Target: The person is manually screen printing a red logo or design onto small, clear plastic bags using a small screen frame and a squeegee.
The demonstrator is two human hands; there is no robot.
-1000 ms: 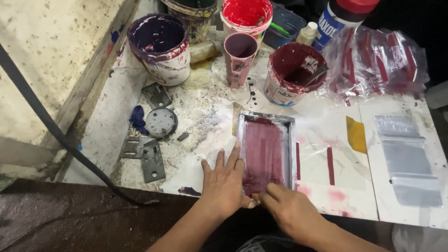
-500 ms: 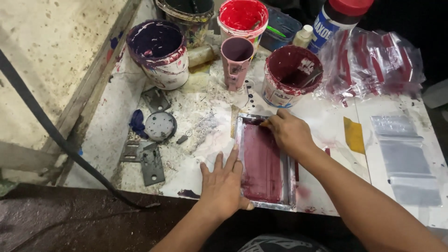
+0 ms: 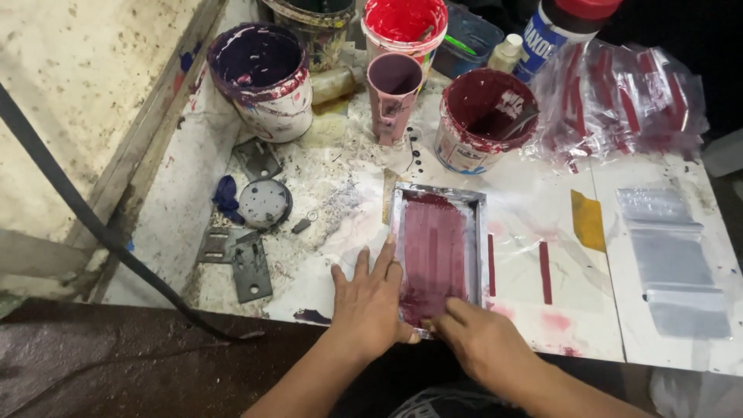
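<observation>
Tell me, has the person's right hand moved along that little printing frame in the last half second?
Yes. The right hand has come back from the far end of the screen frame, near the maroon paint bucket, to the near end.

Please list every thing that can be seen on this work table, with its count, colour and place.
screen frame: 1, silver with maroon ink, centre front
paint tubs: 3, purple at rear left, red at rear centre, maroon right of the cup
cup: 1, pink, between the tubs
metal plates: several, grey, left of the frame
round disc: 1, grey, left
plastic bags: a pile, clear with red strips, rear right
clear sheets: several, far right
yellow tape: 1, right of the frame
left hand: flat on the frame's left edge
right hand: fingers on the frame's near end
</observation>
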